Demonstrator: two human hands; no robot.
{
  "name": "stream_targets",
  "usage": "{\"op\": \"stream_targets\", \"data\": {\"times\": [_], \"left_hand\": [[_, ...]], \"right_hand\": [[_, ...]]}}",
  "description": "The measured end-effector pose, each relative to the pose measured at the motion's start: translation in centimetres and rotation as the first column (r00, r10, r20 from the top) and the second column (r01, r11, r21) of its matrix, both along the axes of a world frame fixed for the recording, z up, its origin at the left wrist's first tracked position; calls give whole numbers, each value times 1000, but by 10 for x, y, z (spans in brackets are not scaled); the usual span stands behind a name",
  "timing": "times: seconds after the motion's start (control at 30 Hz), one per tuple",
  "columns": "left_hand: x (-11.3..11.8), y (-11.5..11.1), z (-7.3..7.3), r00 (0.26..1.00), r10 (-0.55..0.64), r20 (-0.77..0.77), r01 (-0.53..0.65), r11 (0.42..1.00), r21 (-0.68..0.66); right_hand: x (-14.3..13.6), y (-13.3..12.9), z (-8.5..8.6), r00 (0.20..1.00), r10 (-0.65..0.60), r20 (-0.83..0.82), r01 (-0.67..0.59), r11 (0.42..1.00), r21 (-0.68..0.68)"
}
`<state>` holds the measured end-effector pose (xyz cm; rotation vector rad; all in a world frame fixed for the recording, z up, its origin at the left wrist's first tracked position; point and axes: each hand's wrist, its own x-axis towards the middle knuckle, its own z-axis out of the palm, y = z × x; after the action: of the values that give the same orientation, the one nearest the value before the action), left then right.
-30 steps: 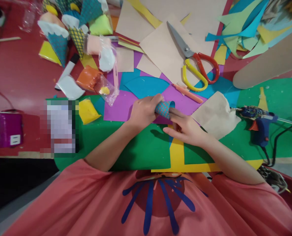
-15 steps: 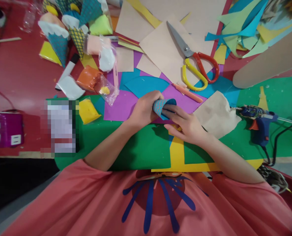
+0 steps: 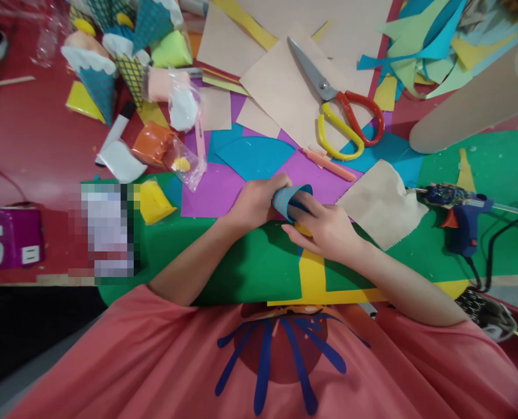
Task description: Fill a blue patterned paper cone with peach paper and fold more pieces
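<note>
Wrapped around a small blue paper cone (image 3: 281, 201), my left hand (image 3: 256, 201) is closed on its narrow side. The cone has a patterned outside and a plain blue inside, and its wide mouth faces right. Several fingers of my right hand (image 3: 329, 227) reach into that mouth, their tips hidden. The right thumb stays outside the cone, stretched out and apart from the fingers. Beneath the hands lie purple sheets (image 3: 215, 189) and a green mat (image 3: 233, 262). A beige cloth (image 3: 379, 203) with zigzag edges lies close to my right hand.
Large scissors (image 3: 324, 87) lie beyond the hands. A blue glue gun (image 3: 464, 215) is at right, below a thick pale tube (image 3: 472, 102). Packets of clay (image 3: 154, 142) and finished cones (image 3: 95, 81) sit at back left. A pixelated rectangle (image 3: 106, 233) lies at left.
My right fingers have gone deeper into the cone's mouth. Both hands and the cone sit slightly lower in view, and the view has shifted a little.
</note>
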<state>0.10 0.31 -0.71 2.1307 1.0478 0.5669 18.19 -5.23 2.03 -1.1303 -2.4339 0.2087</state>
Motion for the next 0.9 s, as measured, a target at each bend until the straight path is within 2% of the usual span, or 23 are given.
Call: {"op": "stream_targets", "data": {"times": [0.13, 0.33, 0.63, 0.77, 0.9], "left_hand": [[0, 0, 2, 995, 12, -97, -13, 1000, -13], [-2, -1, 4, 992, -8, -130, 9, 1000, 6], [-2, -1, -6, 993, 6, -120, 27, 960, 279], [-1, -1, -3, 995, 44, -92, -22, 973, 231], [-3, 4, 3, 1000, -15, 17, 13, 993, 119]], "right_hand": [[3, 3, 2, 1000, 12, 24, -11, 999, -42], [7, 6, 2, 997, 74, 3, -74, 994, -75], [3, 3, -4, 992, 42, 122, -29, 994, -102], [4, 4, -6, 995, 27, 98, -21, 998, -60], [5, 7, -5, 998, 49, 48, -47, 998, -43]]}}
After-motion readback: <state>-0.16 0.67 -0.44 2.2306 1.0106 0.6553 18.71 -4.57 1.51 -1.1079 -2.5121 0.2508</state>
